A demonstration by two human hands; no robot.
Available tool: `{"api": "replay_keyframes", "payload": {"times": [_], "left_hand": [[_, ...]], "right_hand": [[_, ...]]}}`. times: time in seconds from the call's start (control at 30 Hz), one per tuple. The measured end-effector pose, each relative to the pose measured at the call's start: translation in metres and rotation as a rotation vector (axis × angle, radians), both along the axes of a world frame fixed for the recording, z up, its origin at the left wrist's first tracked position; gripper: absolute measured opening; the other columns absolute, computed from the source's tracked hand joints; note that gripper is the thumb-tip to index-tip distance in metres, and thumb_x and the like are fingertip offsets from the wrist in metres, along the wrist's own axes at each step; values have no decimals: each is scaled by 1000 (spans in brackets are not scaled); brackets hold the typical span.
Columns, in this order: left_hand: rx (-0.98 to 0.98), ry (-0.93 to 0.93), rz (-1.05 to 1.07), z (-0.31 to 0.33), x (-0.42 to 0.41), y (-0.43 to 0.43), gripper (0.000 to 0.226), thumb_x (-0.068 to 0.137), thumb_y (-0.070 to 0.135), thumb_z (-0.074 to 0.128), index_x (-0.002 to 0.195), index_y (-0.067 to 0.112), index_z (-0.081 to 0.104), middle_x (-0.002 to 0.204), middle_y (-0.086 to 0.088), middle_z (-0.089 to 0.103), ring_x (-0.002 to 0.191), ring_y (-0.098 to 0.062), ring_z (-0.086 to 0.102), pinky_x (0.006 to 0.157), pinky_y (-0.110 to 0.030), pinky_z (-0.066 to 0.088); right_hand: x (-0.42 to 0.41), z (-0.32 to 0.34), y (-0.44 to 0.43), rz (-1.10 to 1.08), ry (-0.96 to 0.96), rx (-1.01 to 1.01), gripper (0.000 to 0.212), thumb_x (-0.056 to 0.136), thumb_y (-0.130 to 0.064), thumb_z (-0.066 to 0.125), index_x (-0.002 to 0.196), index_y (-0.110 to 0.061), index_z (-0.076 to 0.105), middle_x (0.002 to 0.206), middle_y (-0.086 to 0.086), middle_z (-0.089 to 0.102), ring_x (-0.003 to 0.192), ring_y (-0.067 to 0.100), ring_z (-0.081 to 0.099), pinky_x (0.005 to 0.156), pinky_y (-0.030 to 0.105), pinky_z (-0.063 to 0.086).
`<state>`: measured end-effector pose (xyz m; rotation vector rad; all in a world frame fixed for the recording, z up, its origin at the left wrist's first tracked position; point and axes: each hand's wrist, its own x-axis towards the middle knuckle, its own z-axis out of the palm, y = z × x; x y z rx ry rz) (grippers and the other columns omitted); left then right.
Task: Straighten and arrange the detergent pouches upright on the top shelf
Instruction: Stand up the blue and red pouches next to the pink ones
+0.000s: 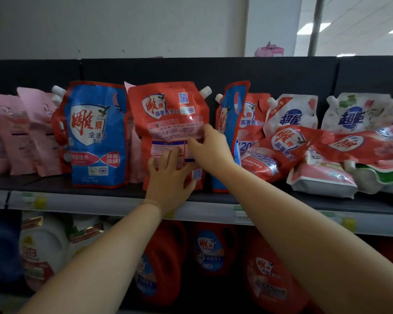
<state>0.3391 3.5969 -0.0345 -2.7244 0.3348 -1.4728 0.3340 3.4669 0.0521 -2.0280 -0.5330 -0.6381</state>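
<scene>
On the black top shelf (100, 184), at the far left, soft pink plastic pouches (21, 132) stand in a row and lean a little. Next to them a big blue and red plastic pouch (98, 137) stands up straight, with its white cap at the top left corner.

Just beside it is the red plastic pouch (168, 103) under your hands. It stands upright near the front edge of the shelf. Its back label faces you and its white cap is at the top right corner.

Your left hand (168, 175) is flat on the lower part of this pouch, with the fingers spread and pressing on it. Your right hand (208, 150) lies on the right side of the same pouch, a bit higher up, with its fingers lightly bent on the label. Its thumb is hidden, so you cannot tell if it grips the pouch or only touches it.

To the right, a thin blue and red pouch (229, 123) stands turned sideways, and another red pouch (254, 118) stands just behind it. Past that, a white pouch with blue letters (290, 114) stands at the back. In front of it, long red pouches (286, 143) lie tipped over on a white and pink pouch (320, 180) that lies flat. A white pouch with flowers (354, 114) stands at the back on the right.

Under the shelf, white plastic jugs (43, 245) sit on the left and red plastic jugs (211, 250) sit in the middle.
</scene>
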Motion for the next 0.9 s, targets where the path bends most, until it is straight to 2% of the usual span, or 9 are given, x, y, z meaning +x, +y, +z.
{"api": "replay_keyframes", "payload": {"times": [0.1, 0.23, 0.37, 0.47, 0.57, 0.63, 0.73, 0.83, 0.9], "left_hand": [[3, -105, -126, -1, -4, -22, 36, 81, 33, 50, 113, 23, 62, 118, -9, 57, 104, -29, 48, 82, -44, 41], [-54, -95, -369, 5, -10, -64, 30, 81, 19, 54, 109, 12, 60, 96, -5, 56, 83, -22, 49, 66, -32, 42], [-28, -25, -449, 15, -7, -111, 36, 79, 17, 57, 114, 10, 58, 99, -8, 59, 85, -25, 54, 63, -35, 50], [-40, 35, -475, 21, -2, -143, 35, 78, 14, 56, 114, 11, 55, 98, -10, 59, 87, -29, 55, 58, -36, 51], [-39, 133, -388, 24, 4, -171, 33, 78, 12, 60, 111, 10, 57, 104, -8, 57, 95, -30, 54, 73, -40, 48], [-54, 182, -314, 23, 10, -186, 38, 79, 17, 61, 116, 13, 56, 116, -6, 56, 108, -27, 51, 89, -37, 41], [-140, 287, -225, 21, 18, -199, 47, 84, 23, 61, 128, 18, 49, 136, -3, 47, 129, -24, 40, 102, -34, 33], [-239, 394, -119, 22, 23, -210, 59, 85, 33, 64, 138, 18, 41, 146, -3, 39, 131, -26, 40, 102, -38, 38], [-229, 428, -31, 25, 24, -216, 68, 84, 39, 66, 140, 16, 37, 142, -6, 45, 124, -28, 47, 97, -40, 43]], "right_hand": [[-10, -3, -27, -115, -123, -154, 21, 89, -27, 51, 80, -10, 60, 77, 3, 63, 70, 21, 60, 63, 36, 53], [-16, -9, -64, -211, -219, -267, 27, 91, -29, 50, 71, -13, 58, 67, 1, 58, 61, 19, 55, 54, 28, 43], [-14, -14, -112, -299, -216, -286, 33, 92, -28, 49, 61, -16, 48, 59, -2, 48, 53, 14, 45, 49, 26, 32], [-7, -17, -148, -349, -147, -270, 34, 90, -28, 49, 59, -16, 46, 60, 0, 50, 57, 18, 47, 51, 28, 30], [3, -18, -181, -368, -54, -265, 30, 88, -28, 50, 61, -15, 49, 62, 1, 53, 60, 22, 50, 52, 29, 35], [9, -20, -202, -387, -1, -280, 30, 89, -29, 50, 63, -14, 53, 64, 2, 57, 61, 22, 54, 52, 28, 38], [21, -24, -228, -396, 68, -279, 32, 88, -26, 49, 60, -12, 50, 63, 4, 56, 62, 24, 54, 51, 28, 34], [37, -22, -244, -346, 205, -164, 28, 90, -25, 50, 63, -16, 52, 73, 5, 58, 73, 24, 55, 62, 28, 39], [45, -15, -247, -316, 264, -69, 20, 91, -26, 52, 87, -11, 65, 90, 8, 64, 83, 24, 58, 68, 29, 43]]}}
